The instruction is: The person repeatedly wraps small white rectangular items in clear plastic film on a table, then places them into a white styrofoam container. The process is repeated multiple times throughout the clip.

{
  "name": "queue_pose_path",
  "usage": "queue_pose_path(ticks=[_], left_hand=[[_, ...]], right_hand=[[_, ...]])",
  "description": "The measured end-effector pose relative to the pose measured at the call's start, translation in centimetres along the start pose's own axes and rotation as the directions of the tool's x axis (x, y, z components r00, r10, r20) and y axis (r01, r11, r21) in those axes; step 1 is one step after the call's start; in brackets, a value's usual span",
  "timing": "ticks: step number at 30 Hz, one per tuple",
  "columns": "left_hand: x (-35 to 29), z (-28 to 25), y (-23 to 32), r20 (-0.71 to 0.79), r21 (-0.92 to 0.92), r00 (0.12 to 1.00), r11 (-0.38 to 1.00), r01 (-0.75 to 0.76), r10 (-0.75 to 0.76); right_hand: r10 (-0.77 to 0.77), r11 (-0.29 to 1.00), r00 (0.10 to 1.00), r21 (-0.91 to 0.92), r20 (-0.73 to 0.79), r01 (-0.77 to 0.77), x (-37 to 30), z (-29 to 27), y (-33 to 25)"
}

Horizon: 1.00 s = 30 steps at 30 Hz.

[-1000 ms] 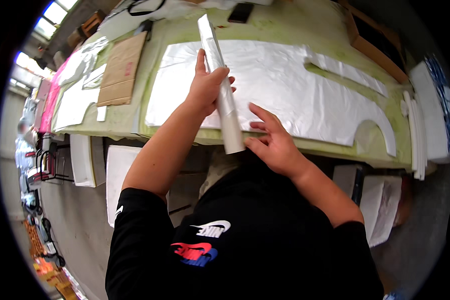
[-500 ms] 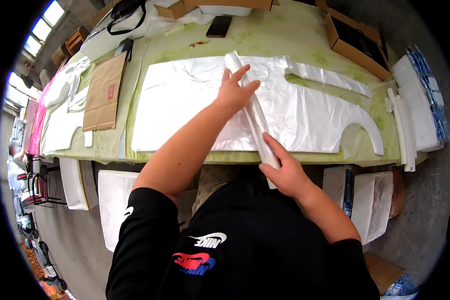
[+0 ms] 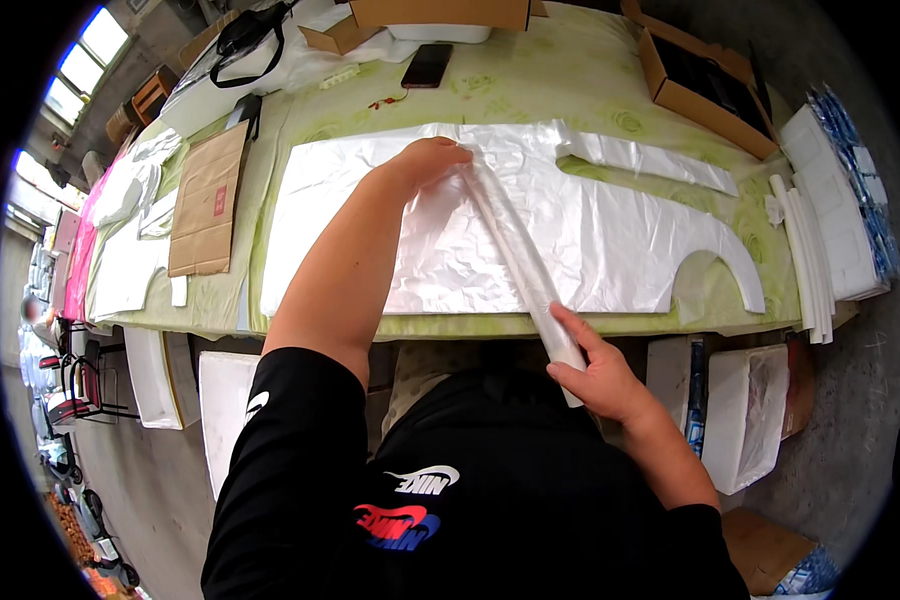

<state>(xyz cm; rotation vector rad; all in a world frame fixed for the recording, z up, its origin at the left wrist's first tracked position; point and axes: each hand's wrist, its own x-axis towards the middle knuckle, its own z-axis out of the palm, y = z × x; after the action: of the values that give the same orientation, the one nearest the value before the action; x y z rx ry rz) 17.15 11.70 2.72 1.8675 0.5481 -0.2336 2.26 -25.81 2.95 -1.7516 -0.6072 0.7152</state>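
A stack of thin white plastic aprons [image 3: 620,230] lies flat on the table, with a curved cutout and long strap-like strips at its right end. Across it runs a slim, rolled-up tube of white plastic film [image 3: 520,255], slanting from the far edge toward my body. My left hand [image 3: 430,163] is closed at the tube's far end, fingers curled and partly hidden behind the hand. Near the table's front edge, my right hand [image 3: 602,372] grips the near end between thumb and fingers; that end sticks out past the edge.
Flattened brown cardboard [image 3: 208,205] and more white plastic pieces [image 3: 130,270] lie left. A dark phone [image 3: 427,66] sits at the back. Several white rolls [image 3: 805,260] stand right, below an open carton [image 3: 705,85]. White foam boxes [image 3: 745,415] are under the table.
My left hand has gone from spread fingers on the tube to closed at its far end, shifting left. My right hand and the tube's near end have moved toward me and slightly right.
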Motion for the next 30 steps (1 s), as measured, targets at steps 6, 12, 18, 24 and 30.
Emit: queue_pose_path(ticks=[6,12,18,24,30], left_hand=[[0.1,0.6,-0.3,-0.002,0.039,1.0,0.999,0.016,-0.016],[1.3,2.1,-2.5,-0.152,0.343,0.97,0.931,-0.127,0.189],[-2.3,5.3,-1.2,-0.292,0.61,0.891,0.785,-0.105,0.347],[-3.2,6.1,-0.8,-0.217,0.686,0.852,0.695,-0.214,0.477],[-4.5,7.3,-2.5,-0.173,0.626,0.592,0.552,-0.551,0.787]], right_hand=[[0.253,0.961,0.967,-0.113,-0.004,-0.252,-1.4,-0.7,-1.8],[0.302,0.904,0.953,-0.324,0.026,-0.278,-8.6,-2.6,-1.1],[0.479,0.859,0.878,-0.202,-0.013,-0.471,-19.7,-4.6,1.0],[0.585,0.81,0.81,0.092,-0.049,-0.579,-26.3,-5.5,6.3],[0.407,0.901,0.879,-0.046,-0.248,-0.431,-20.2,-6.4,4.7]])
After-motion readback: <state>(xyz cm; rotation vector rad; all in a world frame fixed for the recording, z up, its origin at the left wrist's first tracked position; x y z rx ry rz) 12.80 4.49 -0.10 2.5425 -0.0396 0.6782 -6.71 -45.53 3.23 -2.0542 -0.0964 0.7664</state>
